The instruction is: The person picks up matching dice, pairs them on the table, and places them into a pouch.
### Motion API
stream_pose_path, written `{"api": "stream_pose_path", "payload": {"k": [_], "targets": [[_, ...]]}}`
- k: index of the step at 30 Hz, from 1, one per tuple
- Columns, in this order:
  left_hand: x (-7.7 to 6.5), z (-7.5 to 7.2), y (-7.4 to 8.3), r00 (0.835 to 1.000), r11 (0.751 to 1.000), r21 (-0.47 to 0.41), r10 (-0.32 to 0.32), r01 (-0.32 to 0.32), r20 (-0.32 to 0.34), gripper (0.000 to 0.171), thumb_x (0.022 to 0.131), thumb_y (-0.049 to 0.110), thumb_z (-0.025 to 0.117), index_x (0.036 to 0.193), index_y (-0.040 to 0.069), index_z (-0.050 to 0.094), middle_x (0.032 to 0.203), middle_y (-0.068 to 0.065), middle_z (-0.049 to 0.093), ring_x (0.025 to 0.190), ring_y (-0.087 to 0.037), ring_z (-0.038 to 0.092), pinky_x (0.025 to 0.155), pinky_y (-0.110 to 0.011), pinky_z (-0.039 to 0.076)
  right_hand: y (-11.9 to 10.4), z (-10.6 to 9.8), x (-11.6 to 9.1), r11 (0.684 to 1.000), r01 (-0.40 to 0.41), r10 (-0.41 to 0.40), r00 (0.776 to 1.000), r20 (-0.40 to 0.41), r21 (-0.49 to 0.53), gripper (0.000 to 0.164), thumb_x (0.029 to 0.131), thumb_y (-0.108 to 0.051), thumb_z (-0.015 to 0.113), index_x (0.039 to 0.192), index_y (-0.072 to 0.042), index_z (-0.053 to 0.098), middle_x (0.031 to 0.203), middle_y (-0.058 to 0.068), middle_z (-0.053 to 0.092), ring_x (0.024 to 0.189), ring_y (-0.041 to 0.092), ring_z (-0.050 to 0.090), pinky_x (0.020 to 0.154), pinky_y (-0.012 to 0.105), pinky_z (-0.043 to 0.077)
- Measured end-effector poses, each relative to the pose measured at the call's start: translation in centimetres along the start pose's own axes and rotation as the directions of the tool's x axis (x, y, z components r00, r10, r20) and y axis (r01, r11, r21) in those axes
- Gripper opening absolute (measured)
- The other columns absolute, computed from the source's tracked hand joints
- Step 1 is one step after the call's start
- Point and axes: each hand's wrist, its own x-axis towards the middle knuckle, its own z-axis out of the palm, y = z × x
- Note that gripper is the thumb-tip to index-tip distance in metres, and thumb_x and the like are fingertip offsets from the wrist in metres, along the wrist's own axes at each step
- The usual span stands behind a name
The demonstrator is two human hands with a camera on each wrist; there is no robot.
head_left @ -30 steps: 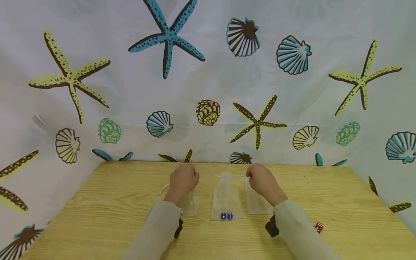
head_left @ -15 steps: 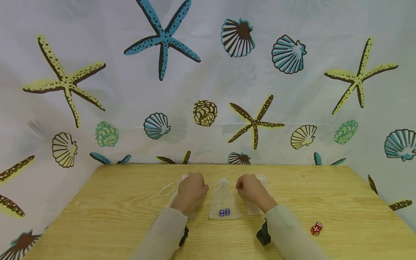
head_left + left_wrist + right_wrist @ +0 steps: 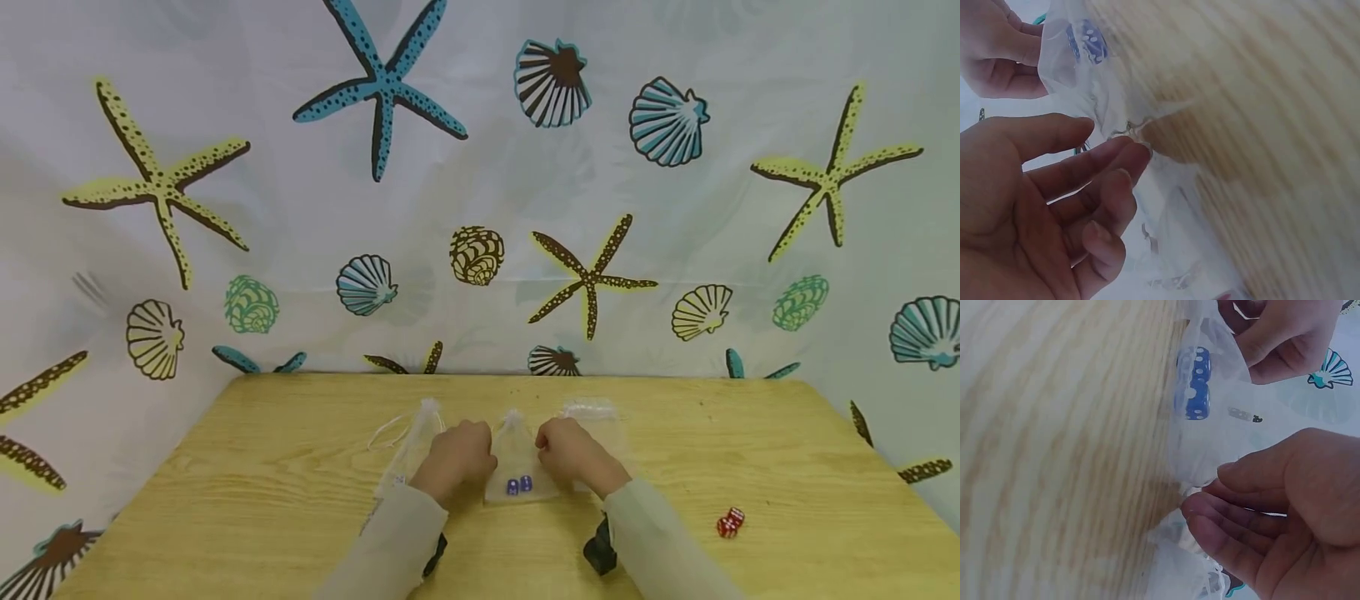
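A sheer white drawstring bag (image 3: pixel 513 446) lies flat on the table with two blue dice (image 3: pixel 519 484) inside its lower end. My left hand (image 3: pixel 457 457) is at this bag's left side, thumb and loosely bent fingers apart in the left wrist view. At the opposite side is my right hand (image 3: pixel 576 452); in the right wrist view its thumb and fingertips are close to the bag's edge, a small gap between them. A second sheer bag (image 3: pixel 420 433), partly behind my left hand, shows a small die-like shape. A third sheer bag (image 3: pixel 600 421) lies partly under my right forearm.
Two red dice (image 3: pixel 731 522) sit on the wooden table (image 3: pixel 300 492) to the right. White cords (image 3: pixel 386 431) trail from the left bag. A white curtain (image 3: pixel 480 175) printed with shells and starfish surrounds the table's back and sides.
Both hands have come from the drawstring at the middle bag's top down along its sides, nearer each other. The cord ends are let go. The bag's neck is gathered, and the bag stays in place.
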Motion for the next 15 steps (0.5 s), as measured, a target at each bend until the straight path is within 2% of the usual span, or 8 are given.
{"api": "stream_pose_path", "payload": {"k": [1,2,5,8,9,10,11,15], "targets": [[-0.1,0.0,0.1,1.000,1.000,0.010,-0.002,0.002,0.001,0.038,0.082,0.007,0.054,0.049,0.014,0.037,0.047,0.003,0.024,0.043,-0.011,0.023,0.041,-0.026,0.021,-0.1,-0.1,-0.1,1.000,-0.003,0.003,1.000,-0.002,-0.009,0.016,0.081,0.000,0.052,0.090,0.003,0.065,0.089,0.012,0.063,0.077,0.019,0.058,0.069,0.035,0.050],[-0.1,0.0,0.1,1.000,1.000,0.019,-0.003,0.003,0.002,0.036,0.083,0.008,0.054,0.050,0.013,0.040,0.047,0.002,0.029,0.043,-0.012,0.026,0.041,-0.026,0.022,-0.1,-0.2,-0.3,1.000,-0.004,0.004,1.000,-0.005,-0.015,0.013,0.081,0.000,0.052,0.083,0.002,0.064,0.080,0.009,0.062,0.069,0.016,0.055,0.062,0.032,0.048],[-0.2,0.0,0.0,1.000,0.999,0.034,-0.007,0.007,0.001,0.035,0.084,0.008,0.053,0.052,0.013,0.042,0.048,0.002,0.030,0.044,-0.012,0.026,0.042,-0.026,0.023,0.1,-0.6,-0.6,0.999,-0.003,0.002,1.000,-0.013,-0.038,0.010,0.079,0.000,0.053,0.079,0.002,0.063,0.074,0.007,0.058,0.063,0.016,0.051,0.056,0.031,0.045],[-0.4,-0.3,0.0,1.000,0.999,0.048,-0.010,0.011,-0.004,0.031,0.085,0.009,0.053,0.055,0.012,0.046,0.050,0.001,0.035,0.046,-0.012,0.030,0.043,-0.027,0.027,0.3,-1.0,-0.9,0.999,-0.001,0.000,1.000,-0.019,-0.054,0.009,0.079,-0.001,0.056,0.083,0.002,0.064,0.080,0.008,0.062,0.070,0.020,0.057,0.062,0.033,0.048],[-0.4,-0.4,0.1,1.000,0.999,0.052,-0.013,0.014,-0.005,0.031,0.085,0.009,0.053,0.055,0.012,0.046,0.050,0.002,0.034,0.046,-0.012,0.030,0.043,-0.028,0.027,0.4,-1.2,-1.1,0.998,-0.004,0.003,1.000,-0.017,-0.060,0.015,0.079,-0.002,0.056,0.090,0.003,0.064,0.089,0.012,0.064,0.078,0.023,0.060,0.069,0.036,0.050],[-0.5,-0.6,0.2,1.000,0.998,0.057,-0.017,0.017,-0.006,0.028,0.085,0.010,0.053,0.057,0.011,0.048,0.052,0.001,0.037,0.048,-0.013,0.033,0.044,-0.028,0.029,0.5,-1.4,-1.2,0.998,-0.007,0.006,1.000,-0.014,-0.061,0.015,0.080,-0.003,0.056,0.091,0.003,0.064,0.089,0.012,0.063,0.078,0.023,0.060,0.069,0.036,0.049],[-0.7,-0.8,0.3,1.000,0.998,0.062,-0.017,0.018,-0.008,0.026,0.085,0.010,0.053,0.059,0.010,0.050,0.053,0.001,0.040,0.048,-0.013,0.034,0.045,-0.029,0.030,0.5,-1.6,-1.5,0.998,-0.009,0.008,1.000,-0.014,-0.067,0.019,0.080,-0.004,0.057,0.096,0.003,0.063,0.094,0.014,0.064,0.084,0.025,0.060,0.074,0.038,0.049],[-0.7,-1.3,0.9,0.999,0.998,0.066,-0.004,0.006,-0.033,0.033,0.083,0.007,0.052,0.054,0.012,0.039,0.049,0.002,0.028,0.045,-0.011,0.025,0.042,-0.027,0.024,0.7,-2.7,-2.6,0.998,0.000,-0.002,1.000,-0.029,-0.063,0.020,0.081,-0.003,0.055,0.100,0.003,0.062,0.092,0.012,0.063,0.078,0.021,0.060,0.072,0.038,0.049]]}}
